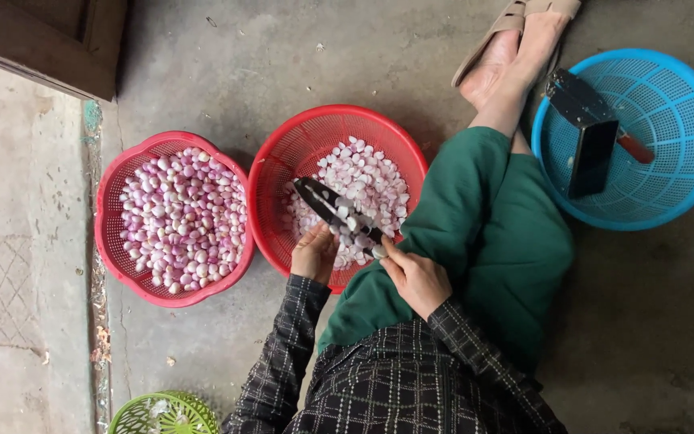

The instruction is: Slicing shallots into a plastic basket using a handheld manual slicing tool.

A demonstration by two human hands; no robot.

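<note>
The knife (pixel 337 211) lay across the near side of the middle red basket (pixel 283 161), its dark blade slanting up and away to the left, flecked with pale bits of shallot. The right hand (pixel 416 277) was closed around the handle end, fingers curled, just at the basket's rim and over the person's knee. The left hand (pixel 313 254) sat directly under the blade, fingers bent in around what looked like a small shallot piece, though I could not tell exactly what it pinched. The two hands were near one another, with the blade bridging the gap between them.

Beneath the knife the basket held a heap of cut shallots (pixel 367 181), whitish with purple edges. Touching it on the left stood a pink basket (pixel 110 201) filled with whole peeled shallots (pixel 182 217), rounder and glossier. To the right, beyond the person's green trouser leg (pixel 483 233) and sandalled foot (pixel 516 40), a blue basket (pixel 684 104) held a dark cleaver (pixel 588 137) with a reddish handle. A green basket (pixel 166 414) showed at the bottom edge, on the bare concrete floor (pixel 283 48).
</note>
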